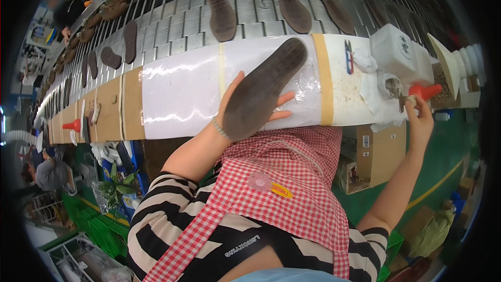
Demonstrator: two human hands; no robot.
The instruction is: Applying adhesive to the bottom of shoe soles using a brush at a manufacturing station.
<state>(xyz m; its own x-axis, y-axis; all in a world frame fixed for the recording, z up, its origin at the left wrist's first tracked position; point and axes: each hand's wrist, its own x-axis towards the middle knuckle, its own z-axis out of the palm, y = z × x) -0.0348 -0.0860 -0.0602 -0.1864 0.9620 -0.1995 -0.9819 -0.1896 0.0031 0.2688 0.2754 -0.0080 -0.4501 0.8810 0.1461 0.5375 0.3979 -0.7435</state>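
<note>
A dark brown shoe sole (266, 91) rests across my left hand (229, 99), held up over the white sheet on the bench. Its thumb shows along one edge of the sole and fingertips come out past the other edge. Out to the right, my right hand (420, 116) pinches a small beige-and-dark piece (407, 103) whose kind I cannot make out. That hand is beside a red conical nozzle (425, 92) and close to a small container (390, 85) wrapped in white plastic.
Beyond the bench (177, 96), a slatted metal conveyor (255, 18) carries several soles, including one sole (223, 14), and brown shoes. Snips (348, 57) lie near a white jug (392, 48). A cardboard box (380, 154) stands below the bench. Other people are at far left.
</note>
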